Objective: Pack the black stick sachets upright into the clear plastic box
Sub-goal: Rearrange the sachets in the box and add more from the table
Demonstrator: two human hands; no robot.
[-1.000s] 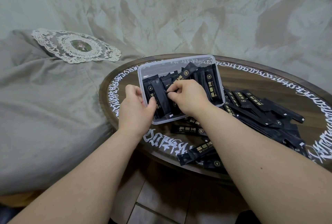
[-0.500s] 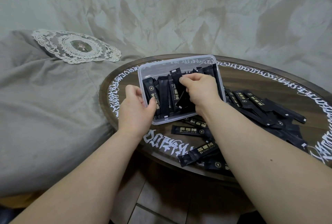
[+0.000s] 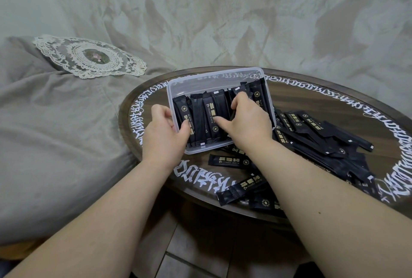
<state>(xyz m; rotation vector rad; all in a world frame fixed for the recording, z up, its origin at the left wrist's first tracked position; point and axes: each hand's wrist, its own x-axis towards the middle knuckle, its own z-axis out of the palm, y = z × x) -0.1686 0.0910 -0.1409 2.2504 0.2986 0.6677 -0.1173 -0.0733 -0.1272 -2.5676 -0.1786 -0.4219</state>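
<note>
The clear plastic box (image 3: 214,77) stands tilted toward me on the round table (image 3: 312,99). A row of black stick sachets (image 3: 200,117) stands upright inside it. My left hand (image 3: 163,132) grips the box's near left corner, thumb inside the wall. My right hand (image 3: 247,119) reaches into the box, its fingers curled round the tops of the sachets on the right side and its thumb pressing on the row. Several loose black sachets (image 3: 316,135) lie in a pile on the table to the right of the box.
A few sachets (image 3: 227,160) lie on the table's front part, one (image 3: 242,188) near the rim. A grey cushion with a lace doily (image 3: 89,57) lies to the left. A pale patterned wall rises behind. Floor tiles show below the table edge.
My right hand has moved right inside the box and pressed the sachets into an upright row. My left hand has kept its hold on the box corner.
</note>
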